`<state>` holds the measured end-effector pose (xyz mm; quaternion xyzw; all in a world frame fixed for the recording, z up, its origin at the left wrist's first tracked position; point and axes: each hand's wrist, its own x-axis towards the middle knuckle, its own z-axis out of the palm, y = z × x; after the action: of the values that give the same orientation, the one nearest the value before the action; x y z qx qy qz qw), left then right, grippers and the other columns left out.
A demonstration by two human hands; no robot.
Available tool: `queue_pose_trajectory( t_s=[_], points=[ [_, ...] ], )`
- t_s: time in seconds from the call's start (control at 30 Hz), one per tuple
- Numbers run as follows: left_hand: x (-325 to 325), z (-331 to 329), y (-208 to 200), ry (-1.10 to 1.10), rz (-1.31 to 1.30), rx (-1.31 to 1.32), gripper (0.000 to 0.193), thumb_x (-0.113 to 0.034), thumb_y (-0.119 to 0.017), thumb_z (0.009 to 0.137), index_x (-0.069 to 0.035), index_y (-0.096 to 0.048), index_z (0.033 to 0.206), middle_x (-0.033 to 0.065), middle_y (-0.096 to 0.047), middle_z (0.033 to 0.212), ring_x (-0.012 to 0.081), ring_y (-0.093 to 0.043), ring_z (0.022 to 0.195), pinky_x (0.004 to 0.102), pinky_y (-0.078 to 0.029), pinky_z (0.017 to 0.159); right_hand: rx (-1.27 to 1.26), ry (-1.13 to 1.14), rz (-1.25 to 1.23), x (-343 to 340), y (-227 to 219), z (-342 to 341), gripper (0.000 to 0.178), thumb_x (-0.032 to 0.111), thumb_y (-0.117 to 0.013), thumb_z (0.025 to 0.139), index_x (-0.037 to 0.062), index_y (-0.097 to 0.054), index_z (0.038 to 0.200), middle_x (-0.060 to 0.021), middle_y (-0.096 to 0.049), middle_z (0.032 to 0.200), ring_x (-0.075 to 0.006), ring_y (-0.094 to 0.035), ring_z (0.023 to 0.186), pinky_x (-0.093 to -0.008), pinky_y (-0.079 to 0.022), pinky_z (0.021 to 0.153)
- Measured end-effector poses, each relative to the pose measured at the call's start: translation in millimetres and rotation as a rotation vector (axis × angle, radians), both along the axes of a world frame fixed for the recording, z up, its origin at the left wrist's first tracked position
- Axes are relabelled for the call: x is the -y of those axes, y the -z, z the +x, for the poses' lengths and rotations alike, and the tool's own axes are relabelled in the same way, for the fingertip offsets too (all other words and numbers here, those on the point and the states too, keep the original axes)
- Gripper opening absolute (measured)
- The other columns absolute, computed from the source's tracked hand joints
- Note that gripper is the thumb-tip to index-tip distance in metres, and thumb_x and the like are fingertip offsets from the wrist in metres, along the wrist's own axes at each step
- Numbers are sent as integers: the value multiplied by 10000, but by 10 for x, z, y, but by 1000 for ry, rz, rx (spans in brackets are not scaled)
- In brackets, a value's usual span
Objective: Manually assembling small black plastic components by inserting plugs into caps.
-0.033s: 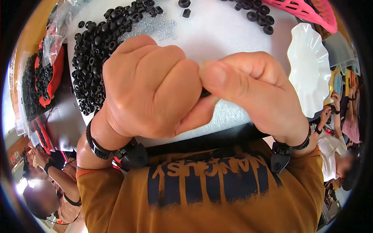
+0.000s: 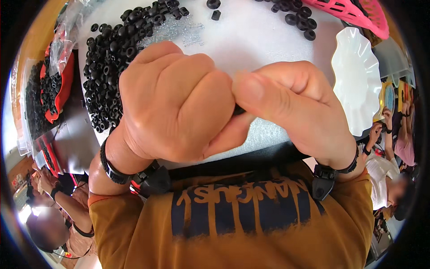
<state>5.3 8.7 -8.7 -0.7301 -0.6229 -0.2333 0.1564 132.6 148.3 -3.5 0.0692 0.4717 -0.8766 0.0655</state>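
Note:
My left hand [image 2: 177,105] is closed, knuckles up, in the middle of the view. Against its finger side presses my right hand [image 2: 291,96], closed too, with the thumb pointing at the left fist. A sliver of a small black part [image 2: 239,109] shows between them, pinched where the two hands meet. Most of that part is covered by my fingers, so its full shape is hidden. Beyond my left hand spreads a heap of small black ring-like rubber parts [image 2: 105,71]. Tiny clear plastic pieces [image 2: 179,32] lie next to the heap.
A white wavy-edged dish [image 2: 356,85] stands at the right, below a pink plastic basket [image 2: 354,13]. More black parts [image 2: 301,20] lie near the far edge of the white work surface [image 2: 255,33]. At the left is a red tray [image 2: 65,87] of black parts. Other people sit on both sides.

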Motion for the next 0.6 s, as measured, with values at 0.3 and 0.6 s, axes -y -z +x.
queue_pose_trajectory(
  t_s=[0.3,0.6],
  points=[
    [-32,5,-65,-30,119,126,427,-390,-585,748,30,-516,782,132,-496,714,262,-447,544,329,-376,480,-62,26,-32,40,-122,32,369,285,-475,918,-47,-599,815,-88,-618,800,-127,-561,771,-251,-435,718],
    [-53,49,-218,141,-52,789,209,-192,-557,800,-4,-564,710,86,-504,600,232,-437,511,317,-325,472,-13,95,55,102,-175,152,426,371,-417,930,3,-566,775,-55,-558,709,-107,-487,638,-236,-401,631]
  ],
)
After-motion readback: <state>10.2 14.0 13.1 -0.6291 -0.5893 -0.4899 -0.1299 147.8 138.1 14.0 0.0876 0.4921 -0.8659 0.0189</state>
